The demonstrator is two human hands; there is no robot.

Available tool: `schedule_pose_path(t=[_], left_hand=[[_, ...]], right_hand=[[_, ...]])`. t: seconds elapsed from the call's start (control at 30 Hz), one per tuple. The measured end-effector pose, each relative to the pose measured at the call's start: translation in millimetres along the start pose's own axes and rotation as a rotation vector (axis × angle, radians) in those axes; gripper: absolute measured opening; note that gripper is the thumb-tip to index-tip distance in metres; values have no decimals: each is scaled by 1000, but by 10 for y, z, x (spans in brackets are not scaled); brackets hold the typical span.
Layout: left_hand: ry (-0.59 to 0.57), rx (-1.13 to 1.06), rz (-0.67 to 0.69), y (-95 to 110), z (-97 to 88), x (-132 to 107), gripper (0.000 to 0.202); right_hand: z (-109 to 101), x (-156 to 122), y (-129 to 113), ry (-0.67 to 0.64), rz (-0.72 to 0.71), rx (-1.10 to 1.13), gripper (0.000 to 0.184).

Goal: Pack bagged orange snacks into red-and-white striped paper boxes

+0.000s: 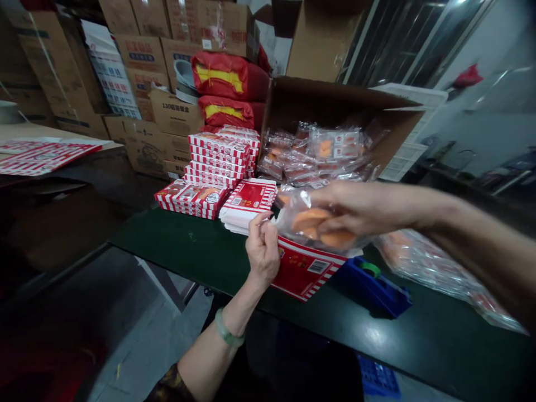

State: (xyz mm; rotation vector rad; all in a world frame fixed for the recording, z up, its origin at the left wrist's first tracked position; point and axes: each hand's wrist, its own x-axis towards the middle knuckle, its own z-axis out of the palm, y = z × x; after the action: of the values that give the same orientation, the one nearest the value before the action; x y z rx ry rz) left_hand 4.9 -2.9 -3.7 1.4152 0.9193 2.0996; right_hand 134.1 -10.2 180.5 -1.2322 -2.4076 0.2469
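My right hand (352, 207) is closed on a clear plastic packet of orange round pieces (316, 226), held above a red-and-white striped box (307, 268) on the dark green table (201, 251). My left hand (262, 245), with a green bangle on its wrist, pinches the packet's left edge beside the box. Whether it also touches the box I cannot tell.
A stack of flat striped boxes (247, 204) and piles of filled striped boxes (218, 162) lie behind. An open carton (335, 106) holds several packets. A blue tape dispenser (372, 285) sits by the box. More packets (431, 262) lie right. Cartons and red sacks (226, 78) stand behind.
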Motion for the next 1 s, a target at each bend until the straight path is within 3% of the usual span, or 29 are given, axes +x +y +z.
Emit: schedule_pose_path(t=[0.07, 0.13, 0.27, 0.33, 0.4, 0.47, 0.57, 0.7, 0.87, 1.0], left_hand=[[-42, 34, -34, 15, -27, 26, 30], [-75, 59, -69, 26, -51, 44, 32], [-83, 77, -80, 35, -45, 44, 28], [-79, 50, -79, 37, -15, 34, 23], [-69, 16, -71, 41, 21, 28, 19], [-48, 2, -48, 46, 51, 34, 16], [-24, 11, -33, 62, 74, 57, 16], [-18, -49, -78, 68, 81, 44, 21], [9, -174, -132, -3, 74, -54, 30], [-59, -54, 42, -35, 2, -44, 20]], right_hand=[[243, -79, 55, -295, -73, -81, 6], [380, -176, 87, -418, -88, -109, 9], [386, -393, 56, -126, -42, -64, 27], [385, -471, 7, 26, -51, -241, 14], [427, -509, -42, 102, -100, -489, 23], [484, -515, -70, 59, -194, -639, 26], [530, -507, -54, -100, -292, -613, 29], [508, -513, -14, -206, -222, -454, 39], [415, -408, -47, -364, -128, -289, 39], [373, -287, -46, -506, -130, -192, 32]])
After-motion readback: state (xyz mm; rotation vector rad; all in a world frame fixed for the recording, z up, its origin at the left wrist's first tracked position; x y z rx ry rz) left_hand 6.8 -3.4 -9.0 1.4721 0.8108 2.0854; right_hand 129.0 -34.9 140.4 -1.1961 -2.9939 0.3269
